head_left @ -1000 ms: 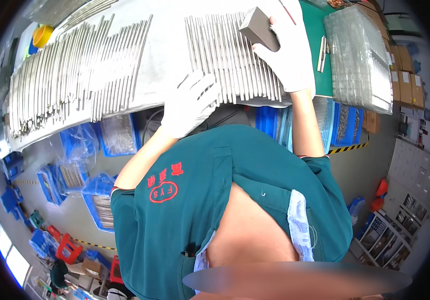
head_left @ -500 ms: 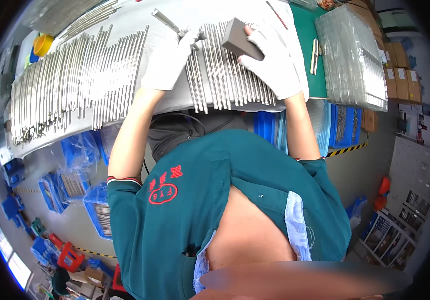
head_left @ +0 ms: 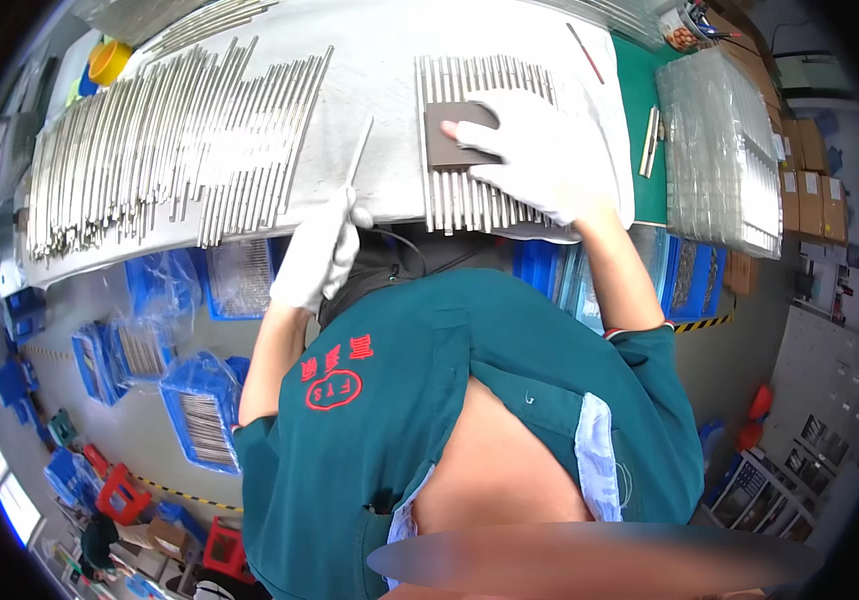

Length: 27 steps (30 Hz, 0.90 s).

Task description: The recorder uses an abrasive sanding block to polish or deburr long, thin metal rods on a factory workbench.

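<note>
Head cam: right hand [head_left: 530,150] clasps a dark block [head_left: 455,154] flat on the rod row [head_left: 462,205], left hand [head_left: 320,250] pinches at least 1 loose rod [head_left: 360,155]. Looks like the block-pressing step; next move calls for a level block imo.

The camera sat on your head, the left one of a side-by-side pair, and looked steeply down. Your shirt [head_left: 350,470] filled the lower middle, close to the lens; your left hand [head_left: 318,250] and right hand [head_left: 530,155] lay farther off, over the bench [head_left: 380,85] across the top. The wide fisheye took in the floor [head_left: 135,432] on both sides, bending edges toward its dark rim.
</note>
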Tool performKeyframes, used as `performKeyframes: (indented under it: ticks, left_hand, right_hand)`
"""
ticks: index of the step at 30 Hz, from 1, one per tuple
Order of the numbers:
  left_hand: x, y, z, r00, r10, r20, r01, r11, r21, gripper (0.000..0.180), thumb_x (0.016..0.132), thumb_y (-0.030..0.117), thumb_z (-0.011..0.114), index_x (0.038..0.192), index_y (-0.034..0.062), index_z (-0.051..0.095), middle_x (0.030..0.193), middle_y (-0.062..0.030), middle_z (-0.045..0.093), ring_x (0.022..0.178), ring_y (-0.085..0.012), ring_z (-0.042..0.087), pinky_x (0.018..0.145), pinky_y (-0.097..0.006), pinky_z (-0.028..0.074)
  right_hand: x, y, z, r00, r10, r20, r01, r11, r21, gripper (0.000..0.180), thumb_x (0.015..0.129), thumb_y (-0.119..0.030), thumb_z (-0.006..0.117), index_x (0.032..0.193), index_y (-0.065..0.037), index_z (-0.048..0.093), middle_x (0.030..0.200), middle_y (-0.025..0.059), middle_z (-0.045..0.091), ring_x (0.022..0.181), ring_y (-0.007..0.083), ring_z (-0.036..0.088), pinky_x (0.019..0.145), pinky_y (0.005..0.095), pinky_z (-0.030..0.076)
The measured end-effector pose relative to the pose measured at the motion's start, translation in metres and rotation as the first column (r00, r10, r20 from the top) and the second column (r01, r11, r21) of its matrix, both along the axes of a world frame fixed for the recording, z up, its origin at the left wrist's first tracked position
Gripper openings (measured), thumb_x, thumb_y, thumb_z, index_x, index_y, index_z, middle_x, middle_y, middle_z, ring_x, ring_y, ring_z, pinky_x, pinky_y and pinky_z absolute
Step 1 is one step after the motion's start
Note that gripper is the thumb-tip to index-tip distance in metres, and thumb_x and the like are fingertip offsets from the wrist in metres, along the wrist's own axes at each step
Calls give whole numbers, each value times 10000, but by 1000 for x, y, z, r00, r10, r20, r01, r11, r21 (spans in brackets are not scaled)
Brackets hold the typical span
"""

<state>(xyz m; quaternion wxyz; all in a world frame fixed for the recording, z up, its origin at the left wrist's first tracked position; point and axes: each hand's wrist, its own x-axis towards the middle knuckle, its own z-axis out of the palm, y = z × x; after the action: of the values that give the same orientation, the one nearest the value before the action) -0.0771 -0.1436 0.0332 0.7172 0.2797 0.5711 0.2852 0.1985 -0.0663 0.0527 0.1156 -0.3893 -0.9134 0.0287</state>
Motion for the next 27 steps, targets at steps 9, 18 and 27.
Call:
performKeyframes:
  ticks: [9, 18, 27]
  left_hand:
    - [7, -28, -31, 982, 85, 171, -59, 987, -152, 356, 1006, 405, 489, 967, 61, 574, 545, 64, 388, 373, -43, 288, 334, -221, 231]
    - [10, -27, -30, 996, 39, 77, -28, 990, -142, 314, 976, 367, 580, 938, 66, 660, 574, 46, 491, 394, -26, 348, 360, -200, 236]
    - [7, -23, -30, 997, 45, 65, -41, 997, -61, 413, 1009, 429, 496, 942, 43, 628, 571, 64, 428, 433, -19, 313, 389, -199, 235]
  right_hand:
    - [13, -14, -4, 937, -334, -99, 320, 938, -137, 552, 737, -377, 744, 1223, -141, 633, 1222, 111, 610, 1145, 274, 573, 1037, 407, 391]
    - [33, -28, 4, 963, -238, 127, 243, 970, -26, 671, 679, -314, 766, 1316, -188, 597, 1369, 148, 506, 1255, 332, 476, 1089, 451, 342]
    - [34, -32, 1, 962, -255, 93, 262, 963, -69, 635, 715, -263, 721, 1334, -208, 590, 1365, 144, 510, 1240, 325, 484, 1070, 421, 366]
